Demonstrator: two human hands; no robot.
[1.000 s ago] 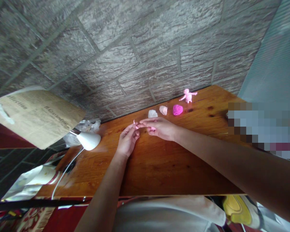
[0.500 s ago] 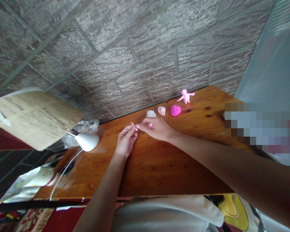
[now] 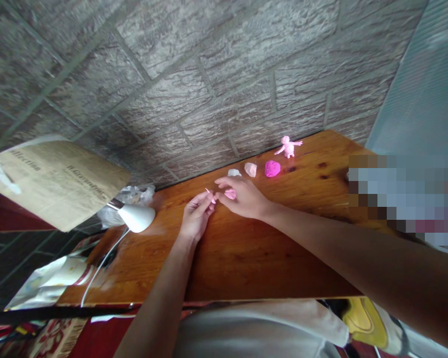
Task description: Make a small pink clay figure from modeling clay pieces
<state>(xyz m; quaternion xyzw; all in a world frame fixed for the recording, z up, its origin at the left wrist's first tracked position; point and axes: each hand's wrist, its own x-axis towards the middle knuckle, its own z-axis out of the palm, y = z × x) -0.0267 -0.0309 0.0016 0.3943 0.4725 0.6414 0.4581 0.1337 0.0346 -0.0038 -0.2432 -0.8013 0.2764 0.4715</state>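
Observation:
My left hand (image 3: 194, 216) pinches a small, thin, pale pink piece of modelling clay (image 3: 213, 200) between thumb and fingers, one pointed end sticking up. Close to its right is my right hand (image 3: 242, 196), its thumb tip near that piece and its index finger lifted apart from the thumb. In the gap between them a pink clay lump (image 3: 230, 193) shows; whether it lies on the table or against the palm I cannot tell. Behind the right hand are a white lump (image 3: 234, 172), a pale peach lump (image 3: 251, 169) and a bright magenta lump (image 3: 272, 168).
A pink clay figure (image 3: 289, 146) with arms outstretched stands by the stone-patterned wall (image 3: 235, 89). On the wooden table (image 3: 265, 258), at left, are a white lamp (image 3: 136, 218) with a cable, a plastic bag (image 3: 138, 195) and a paper cup (image 3: 69, 272). Printed brown paper (image 3: 59, 181) hangs above.
My right index finger has lifted away from its thumb and from the piece in my left hand. More of the pink lump shows in the gap. My left hand stays nearly still.

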